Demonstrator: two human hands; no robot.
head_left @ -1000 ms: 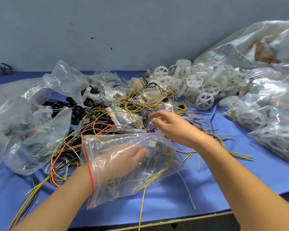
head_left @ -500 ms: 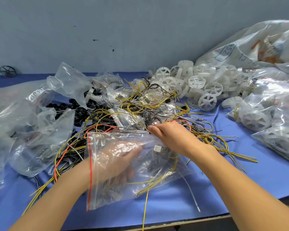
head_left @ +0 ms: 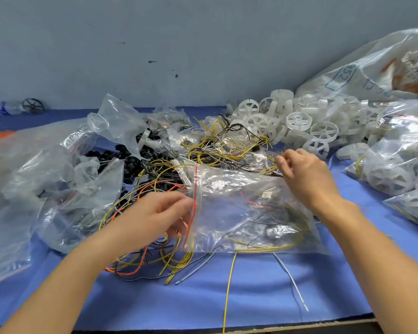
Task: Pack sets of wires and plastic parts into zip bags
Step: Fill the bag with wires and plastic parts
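A dull grey-blue wall (head_left: 203, 32) is seen behind the counter (head_left: 323, 325), flecked with a few small dark marks (head_left: 152, 61). The counter is covered by a blue cloth (head_left: 251, 297); everything is lit evenly.

Your zip bag (head_left: 251, 213) lay flat on the blue cloth (head_left: 263, 292), red zip strip at its 9 o'clock edge. Your left hand (head_left: 155, 218) sat at that mouth, motion-blurred, grip unclear. Your right hand (head_left: 307, 174) was at the bag's 1 o'clock corner, fingers curled onto the wires (head_left: 227, 145). White plastic wheels (head_left: 299, 121) were piled at 1 o'clock, black parts (head_left: 128, 162) at 10, a big sack (head_left: 372, 68) at 2.
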